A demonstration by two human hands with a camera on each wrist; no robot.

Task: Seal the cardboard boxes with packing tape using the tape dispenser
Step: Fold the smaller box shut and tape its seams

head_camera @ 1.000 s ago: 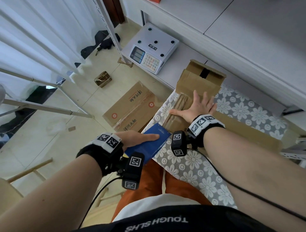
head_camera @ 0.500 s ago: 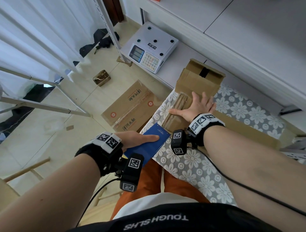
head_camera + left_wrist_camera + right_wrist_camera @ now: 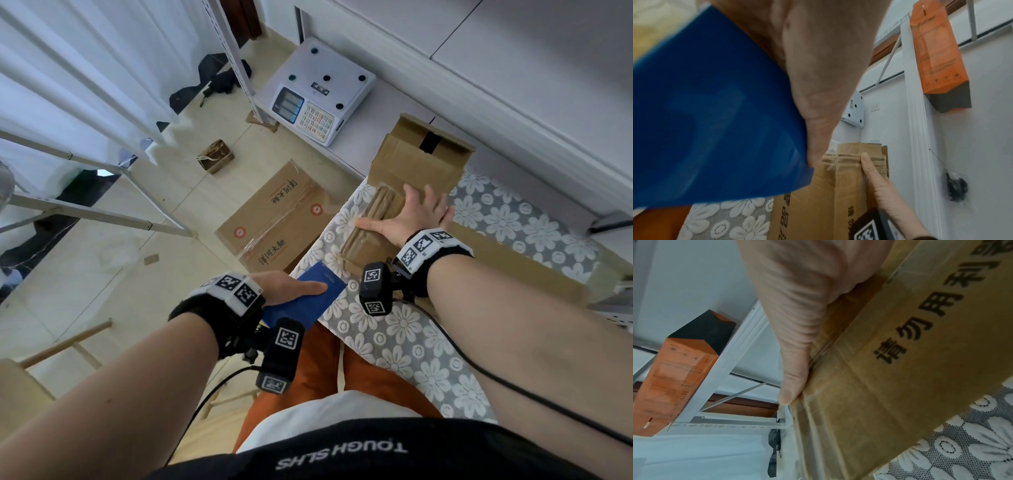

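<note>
A flattened cardboard box (image 3: 368, 236) lies on the flowered table, one end flap (image 3: 416, 164) standing up at the far side. My right hand (image 3: 411, 214) presses flat on it, fingers spread and straight; the thumb (image 3: 791, 382) lies along a taped seam of the box (image 3: 890, 369). My left hand (image 3: 287, 289) holds a thin blue booklet (image 3: 305, 299) at the table's near left corner, thumb on top; in the left wrist view the blue booklet (image 3: 715, 121) fills the left side under the hand. No tape dispenser is in view.
A white weighing scale (image 3: 320, 90) sits on a low shelf beyond the box. A printed carton (image 3: 274, 219) lies on the floor left of the table (image 3: 404, 342). White metal frame bars (image 3: 92, 216) cross the left. An orange pack (image 3: 937, 53) stands on a shelf.
Hardly anything has moved. My right hand stays pressed on the box and my left hand keeps the blue booklet at the table corner.
</note>
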